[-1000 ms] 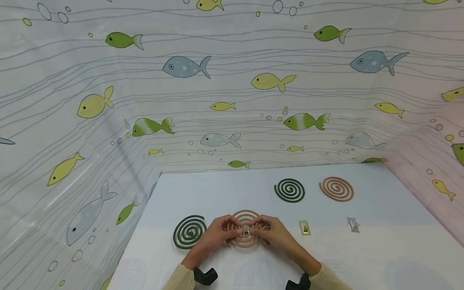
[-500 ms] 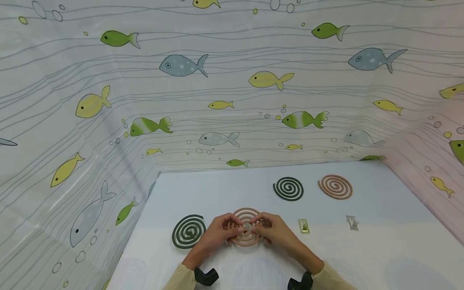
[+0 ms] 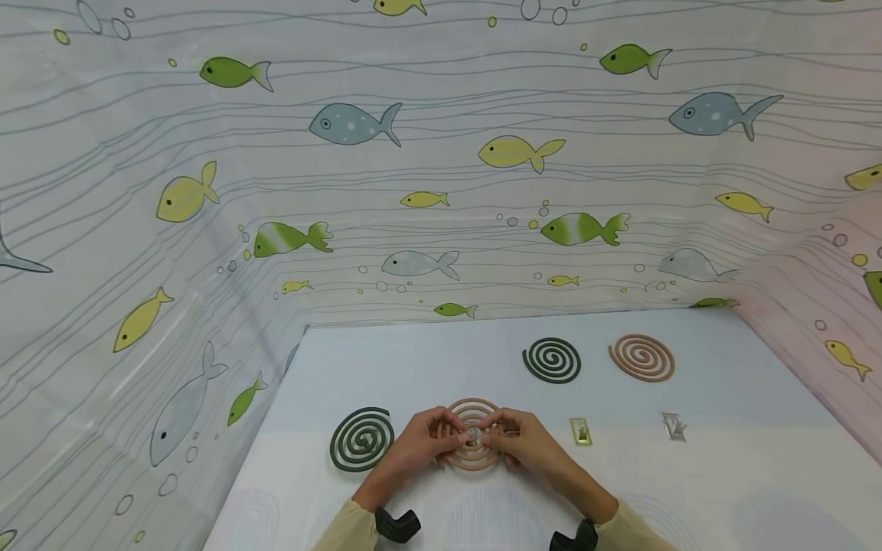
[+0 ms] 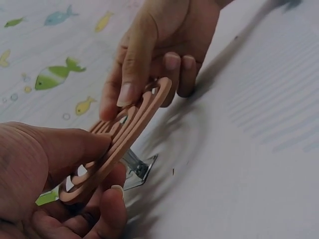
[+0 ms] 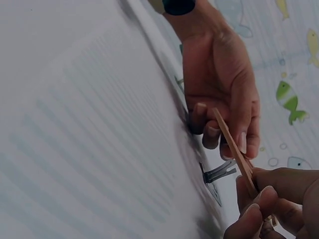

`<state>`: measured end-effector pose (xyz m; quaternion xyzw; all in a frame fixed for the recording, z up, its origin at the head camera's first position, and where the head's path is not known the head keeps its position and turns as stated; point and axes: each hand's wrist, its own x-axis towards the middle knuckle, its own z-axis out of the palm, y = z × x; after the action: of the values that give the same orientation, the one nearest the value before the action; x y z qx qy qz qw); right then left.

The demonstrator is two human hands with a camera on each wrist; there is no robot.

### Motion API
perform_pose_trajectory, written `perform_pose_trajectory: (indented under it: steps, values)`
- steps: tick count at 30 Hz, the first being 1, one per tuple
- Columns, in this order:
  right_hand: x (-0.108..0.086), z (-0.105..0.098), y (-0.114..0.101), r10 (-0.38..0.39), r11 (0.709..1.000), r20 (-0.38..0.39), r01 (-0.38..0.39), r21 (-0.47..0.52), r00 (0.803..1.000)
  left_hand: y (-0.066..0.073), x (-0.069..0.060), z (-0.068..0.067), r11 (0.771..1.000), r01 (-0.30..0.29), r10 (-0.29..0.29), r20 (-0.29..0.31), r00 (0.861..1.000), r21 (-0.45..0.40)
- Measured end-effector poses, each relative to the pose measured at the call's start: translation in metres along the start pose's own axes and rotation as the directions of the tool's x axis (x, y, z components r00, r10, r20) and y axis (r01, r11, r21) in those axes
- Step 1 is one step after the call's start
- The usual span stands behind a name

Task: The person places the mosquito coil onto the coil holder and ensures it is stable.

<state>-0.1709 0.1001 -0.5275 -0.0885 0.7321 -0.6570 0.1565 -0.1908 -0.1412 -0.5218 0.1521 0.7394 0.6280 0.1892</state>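
Bench: white, flat-topped bench point(image 3: 427, 360). Far edge meets a pale sheet printed with green, yellow and blue fish point(image 3: 358, 187); left and right edges slant toward me between its side panels, the right one pinkish. Near edge falls out of view.

Spacing: one dark green, round spiral coil point(image 3: 362, 441) lies just beside the left forearm, leaving that arm scant margin on its outer side. A second dark green spiral coil point(image 3: 551, 360) and a flat tan spiral coil point(image 3: 641, 358) lie side by side, apart, toward the far edge. A small gold-coloured metal stand point(image 3: 581, 431) lies near the right forearm; a small silver-coloured metal stand point(image 3: 674, 427) lies farther right, with bench surface between the two and on to the right edge.

Principal item: reddish-tan spiral coil point(image 4: 124, 139), matte, thin, with slots between its turns. Located between the two hands at the near middle of the bench, tilted. A shiny metal stand point(image 4: 141, 172) with a flat base shows at its underside; whether that base touches the bench, I cannot tell.

Grip, left hand point(image 3: 422, 438): thumb and fingers clamped on the reddish-tan coil. Grip, right hand point(image 3: 529, 442): likewise clamped, on the opposite side.
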Motion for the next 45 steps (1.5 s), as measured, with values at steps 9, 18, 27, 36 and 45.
perform_pose_trajectory:
  steps: [9,18,27,36,45]
  values:
    - [0.000,0.003,-0.002,-0.030,0.999,-0.009,0.031,0.011,1.000,0.002,-0.003,0.000,0.999,-0.033,0.032,-0.022,0.999,-0.032]
    - [-0.002,0.007,0.005,-0.002,0.999,0.007,0.002,-0.032,1.000,-0.004,-0.007,0.001,1.000,0.016,-0.016,-0.030,0.999,0.011]
    - [0.000,0.007,-0.001,-0.017,0.999,0.011,0.018,-0.039,1.000,-0.002,-0.007,-0.001,1.000,-0.019,0.019,-0.033,0.999,0.002]
    - [0.003,0.012,-0.009,-0.035,0.999,-0.003,0.035,-0.037,0.999,-0.001,-0.009,-0.004,1.000,0.022,-0.021,-0.060,0.998,0.013]
    - [0.003,0.014,-0.007,-0.033,0.998,0.008,0.033,-0.051,0.999,-0.003,-0.011,-0.003,0.999,0.035,-0.035,-0.055,0.998,-0.007]
